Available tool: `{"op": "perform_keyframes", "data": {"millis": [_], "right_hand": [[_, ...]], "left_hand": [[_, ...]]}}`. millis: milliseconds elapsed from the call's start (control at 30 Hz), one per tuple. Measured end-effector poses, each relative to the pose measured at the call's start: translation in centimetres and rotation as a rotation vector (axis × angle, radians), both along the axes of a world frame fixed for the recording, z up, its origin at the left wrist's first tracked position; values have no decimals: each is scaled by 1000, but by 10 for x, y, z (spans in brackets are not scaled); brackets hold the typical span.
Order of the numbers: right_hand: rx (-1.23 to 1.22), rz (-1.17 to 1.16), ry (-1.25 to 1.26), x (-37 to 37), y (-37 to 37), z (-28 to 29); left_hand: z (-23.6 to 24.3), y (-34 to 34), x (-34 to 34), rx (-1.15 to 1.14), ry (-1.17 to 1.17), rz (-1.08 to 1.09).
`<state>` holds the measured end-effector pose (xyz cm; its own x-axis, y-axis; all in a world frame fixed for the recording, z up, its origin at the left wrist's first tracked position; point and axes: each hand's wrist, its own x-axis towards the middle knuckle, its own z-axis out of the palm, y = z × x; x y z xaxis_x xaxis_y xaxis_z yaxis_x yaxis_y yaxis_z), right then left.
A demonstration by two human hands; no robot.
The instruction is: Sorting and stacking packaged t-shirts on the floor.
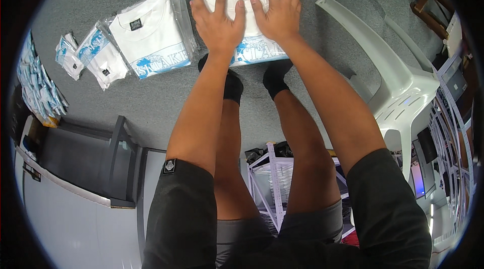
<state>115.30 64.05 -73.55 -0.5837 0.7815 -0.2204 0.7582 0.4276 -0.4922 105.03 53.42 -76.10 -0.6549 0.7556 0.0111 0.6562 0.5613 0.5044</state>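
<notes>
Both of my hands lie flat on a folded white T-shirt (pixel 247 34) in clear plastic, at the top middle of the view. My left hand (pixel 218 22) has its fingers spread over the shirt's left part. On the right part rests my right hand (pixel 277 14), fingers likewise apart. Between them a dark neck label shows, and blue print runs along the shirt's near edge. Left of it is a stack of bagged white T-shirts (pixel 151 32) with blue print. Smaller bagged folded garments (pixel 103 57) lie further left, beside the smallest ones (pixel 70 54).
Grey carpet (pixel 156 95) spreads under everything. A pale plastic chair (pixel 388 77) stands at the right, its legs toward my right arm. A pile of bagged garments (pixel 38 82) sits at the far left. Near the lower left is a grey table frame (pixel 118 158). Purple shelving (pixel 275 183) shows between my legs.
</notes>
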Motion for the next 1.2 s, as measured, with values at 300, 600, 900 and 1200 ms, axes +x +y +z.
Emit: {"op": "perform_keyframes", "data": {"millis": [300, 600, 900, 1200], "right_hand": [[72, 33, 6, -1, -4, -15], [14, 23, -57, -2, -4, -24], [114, 27, 24, -1, -13, -41], [15, 9, 50, 6, -10, -58]], "left_hand": [[-16, -2, 0, 87, -43, 36], [-22, -2, -1, 5, -21, 18], [-26, -2, -7, 30, -60, 21], [-30, 1, -7, -13, -66, 24]]}}
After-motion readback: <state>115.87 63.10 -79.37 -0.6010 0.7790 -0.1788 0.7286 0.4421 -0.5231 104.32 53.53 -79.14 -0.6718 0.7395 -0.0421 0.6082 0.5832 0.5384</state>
